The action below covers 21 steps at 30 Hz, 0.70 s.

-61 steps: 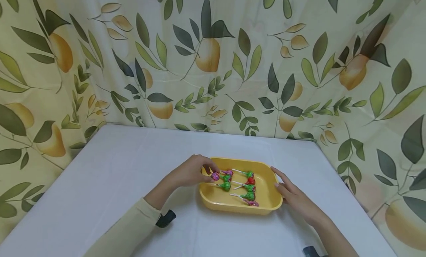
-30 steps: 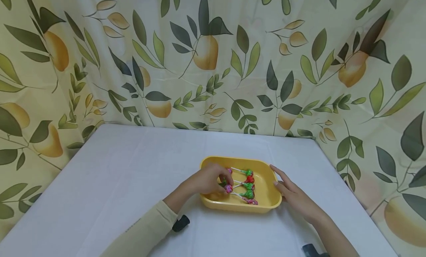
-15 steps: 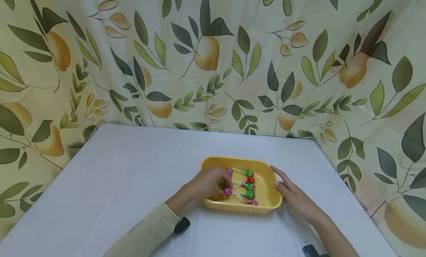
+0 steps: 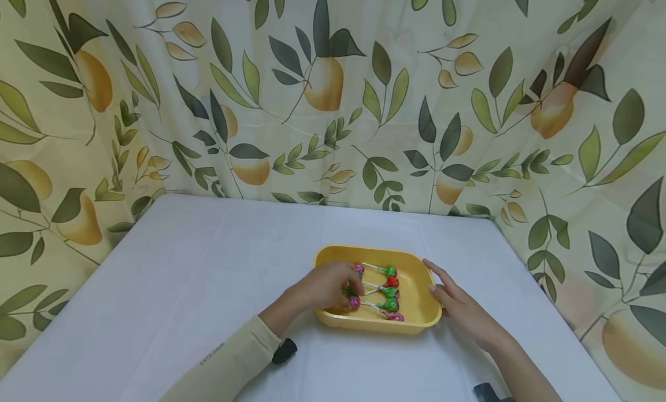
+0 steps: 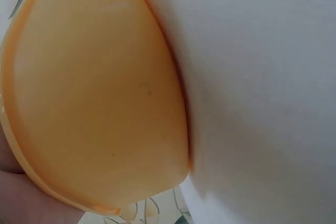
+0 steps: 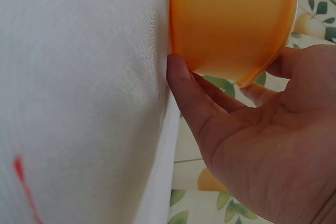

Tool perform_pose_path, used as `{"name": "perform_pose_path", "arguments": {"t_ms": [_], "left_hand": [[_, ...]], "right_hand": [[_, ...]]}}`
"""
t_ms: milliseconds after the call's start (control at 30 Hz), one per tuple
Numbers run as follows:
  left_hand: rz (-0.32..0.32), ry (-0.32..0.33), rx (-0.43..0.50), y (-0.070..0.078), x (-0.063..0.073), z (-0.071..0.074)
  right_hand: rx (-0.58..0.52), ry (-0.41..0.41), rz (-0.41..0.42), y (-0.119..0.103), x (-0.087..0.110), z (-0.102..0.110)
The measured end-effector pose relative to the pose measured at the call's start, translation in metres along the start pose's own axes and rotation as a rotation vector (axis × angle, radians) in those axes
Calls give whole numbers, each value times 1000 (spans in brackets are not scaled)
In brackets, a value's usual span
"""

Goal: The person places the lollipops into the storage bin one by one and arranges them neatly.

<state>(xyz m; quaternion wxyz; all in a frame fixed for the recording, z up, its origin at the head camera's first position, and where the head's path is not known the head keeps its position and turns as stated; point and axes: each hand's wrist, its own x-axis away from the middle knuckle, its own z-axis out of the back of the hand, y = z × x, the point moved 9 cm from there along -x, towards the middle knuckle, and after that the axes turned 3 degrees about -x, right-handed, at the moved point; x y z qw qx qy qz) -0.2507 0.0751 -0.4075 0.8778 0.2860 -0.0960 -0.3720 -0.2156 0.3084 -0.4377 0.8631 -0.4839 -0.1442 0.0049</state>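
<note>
My left hand (image 4: 333,285) reaches into a yellow plastic tray (image 4: 429,275) over its left side. Its thumb and fingers pinch a purple-pink wrapped lollipop (image 4: 354,302) low inside the tray. Part of a green lollipop (image 4: 348,289) shows beneath those fingers, and a pink one (image 4: 359,269) lies just behind them. To the right, a column of lollipops holds green ones (image 4: 390,305), a red one (image 4: 392,281) and a pink one (image 4: 392,316) in front. My right hand (image 6: 262,124) holds the tray's right end, thumb at the rim and other fingers against the outer wall.
White cloth covers the table (image 4: 224,246) beneath the tray. Behind it hangs a curtain (image 4: 333,130) printed with fruit and leaves. The left wrist view shows mostly the tray's outer side (image 5: 105,93), without the lollipops.
My left hand has carried the purple-pink lollipop from the tray's left rim rightward and toward the front, then slightly lower over the last half second. The right hand stays at the tray's end.
</note>
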Motion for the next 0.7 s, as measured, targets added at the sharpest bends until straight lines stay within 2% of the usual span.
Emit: {"name": "perform_pose_path", "arguments": {"t_ms": [167,300,433,533,700], "left_hand": [[-12,-5,99,0,-2,5],[-7,0,121,-1,0,10],[-25,38,149,-3,3,20],[-41,84,145,-8,10,32],[17,161,77,-27,32,56]], "right_hand": [[-5,-8,9,2,0,1],[-16,-11,4,4,1,1],[-6,-9,7,4,1,2],[-6,-9,10,5,0,3],[-4,-7,11,5,0,3]]}}
